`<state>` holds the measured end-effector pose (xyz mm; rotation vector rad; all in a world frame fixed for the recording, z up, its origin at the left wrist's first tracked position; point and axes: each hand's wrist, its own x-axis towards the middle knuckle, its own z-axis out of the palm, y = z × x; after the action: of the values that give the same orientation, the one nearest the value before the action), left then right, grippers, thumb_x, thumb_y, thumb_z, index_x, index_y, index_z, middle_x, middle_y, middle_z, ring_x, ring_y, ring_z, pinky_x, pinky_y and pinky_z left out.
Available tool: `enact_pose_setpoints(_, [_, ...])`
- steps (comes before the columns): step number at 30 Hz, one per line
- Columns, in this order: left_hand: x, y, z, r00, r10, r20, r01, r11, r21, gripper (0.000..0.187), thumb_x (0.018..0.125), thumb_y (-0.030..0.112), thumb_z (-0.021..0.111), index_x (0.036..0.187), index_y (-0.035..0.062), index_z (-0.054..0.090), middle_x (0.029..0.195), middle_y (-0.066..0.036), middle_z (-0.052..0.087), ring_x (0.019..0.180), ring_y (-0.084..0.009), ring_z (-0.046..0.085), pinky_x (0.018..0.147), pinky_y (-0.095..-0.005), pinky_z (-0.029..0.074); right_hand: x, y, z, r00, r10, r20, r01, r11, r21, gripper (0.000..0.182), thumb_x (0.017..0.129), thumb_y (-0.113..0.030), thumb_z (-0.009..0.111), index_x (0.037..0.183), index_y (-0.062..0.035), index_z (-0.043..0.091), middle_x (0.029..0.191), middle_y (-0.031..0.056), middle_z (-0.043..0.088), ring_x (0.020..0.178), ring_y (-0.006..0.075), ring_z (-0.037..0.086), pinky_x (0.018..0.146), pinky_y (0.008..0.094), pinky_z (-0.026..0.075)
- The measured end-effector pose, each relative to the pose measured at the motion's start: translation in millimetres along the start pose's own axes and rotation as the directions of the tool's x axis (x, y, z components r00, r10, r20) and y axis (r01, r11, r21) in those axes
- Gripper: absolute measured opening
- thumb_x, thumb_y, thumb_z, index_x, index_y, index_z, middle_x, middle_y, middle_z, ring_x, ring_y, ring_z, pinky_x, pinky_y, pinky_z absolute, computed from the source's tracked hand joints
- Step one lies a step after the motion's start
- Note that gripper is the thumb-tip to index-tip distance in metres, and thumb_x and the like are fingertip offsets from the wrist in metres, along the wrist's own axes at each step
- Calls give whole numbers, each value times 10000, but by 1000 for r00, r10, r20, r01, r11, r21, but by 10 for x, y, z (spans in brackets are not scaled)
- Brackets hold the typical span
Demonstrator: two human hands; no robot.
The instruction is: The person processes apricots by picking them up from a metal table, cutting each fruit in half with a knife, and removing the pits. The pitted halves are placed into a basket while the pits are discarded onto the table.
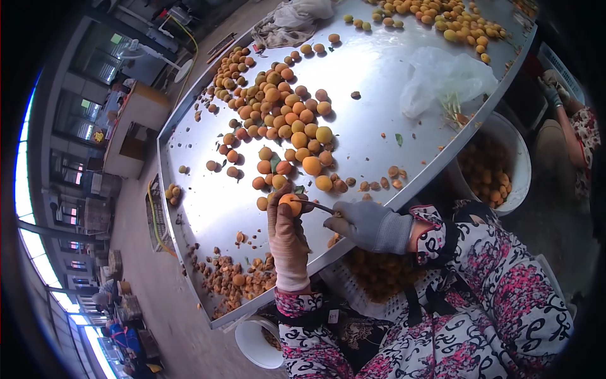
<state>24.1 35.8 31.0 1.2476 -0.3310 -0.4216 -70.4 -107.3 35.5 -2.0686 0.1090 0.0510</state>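
My left hand (289, 243), in a stained pale glove, is closed around an orange apricot (290, 203). My right hand (374, 225), in a grey glove, grips a thin dark rod-like tool (314, 204). The tool's far end meets the apricot, where its tip is hard to see. Both hands are over the near edge of a metal table (363, 145). Just beyond them lies a spread of whole apricots (278, 117), with a few small brownish pieces (374, 186) to the right. Browned fruit scraps (237, 278) are heaped left of my left hand.
The table has a raised rim. A clear plastic bag (442, 79) and a cloth (290, 24) lie on it. Below its edge are a fruit-filled basket (328, 273), a white bucket (522, 165) of apricots and another white bucket (249, 344). Another person's gloved hand (550, 95) is at right.
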Motion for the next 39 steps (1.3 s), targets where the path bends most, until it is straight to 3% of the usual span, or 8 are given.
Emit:
enact_pose_setpoints(4, [-43,-189,171,974,-226,6,197,836,-512,530,895,472,446,1174,21,438,845,-120,610,878,-262,579,821,-376,434,7,29,220,996,77,-42,-73,994,84,368,898,-402,428,946,-48,518,770,211,600,788,395,587,693,469,458])
enact_pose_setpoints(9, [-4,-183,78,958,-281,60,277,848,-451,526,889,463,467,1175,21,442,851,-124,615,931,-246,580,857,-351,420,94,109,240,992,14,-127,-11,1000,26,365,897,-408,431,963,-59,514,765,215,600,764,395,589,679,470,463])
enact_pose_setpoints(13, [-19,-79,190,997,-36,-69,34,999,-29,467,880,392,525,1159,23,460,887,-117,617,946,-227,570,858,-341,417,81,85,110,999,-1,-54,6,997,81,314,895,-347,466,981,-51,528,785,217,588,789,395,579,667,432,457])
enact_pose_setpoints(16, [-28,-221,151,964,-234,126,264,797,-544,441,882,413,512,1132,52,479,858,-114,620,940,-220,559,853,-337,410,89,105,288,992,30,-121,-18,995,100,343,890,-359,472,1033,-52,529,789,222,587,812,391,580,674,429,459])
enact_pose_setpoints(19, [-50,-177,260,955,-296,-21,237,803,-547,429,865,429,525,1017,29,554,802,-99,594,884,-271,559,874,-414,422,104,113,290,990,35,-135,-20,994,106,349,885,-368,478,1006,-45,530,782,219,586,800,386,583,667,420,457])
enact_pose_setpoints(24, [-26,39,133,999,-50,21,50,999,-8,356,872,218,561,1156,21,477,1065,-93,554,984,-202,545,893,-325,422,151,66,10,1000,-14,-23,16,995,96,344,884,-363,478,959,-30,524,759,206,584,765,376,586,654,404,452])
enact_pose_setpoints(32, [-100,-149,241,970,-241,-10,217,887,-408,402,880,362,538,1078,16,492,984,-112,599,923,-186,561,875,-283,393,105,95,230,984,-22,-175,59,976,209,369,890,-329,483,1147,-64,498,826,226,591,816,385,584,677,404,458])
enact_pose_setpoints(39, [-47,-13,202,993,-62,-96,70,994,83,441,862,352,576,1116,3,485,1028,-72,558,978,-146,495,906,-272,341,93,31,83,994,14,-108,1,990,139,308,886,-333,497,903,-27,529,704,203,569,732,381,588,602,400,457])
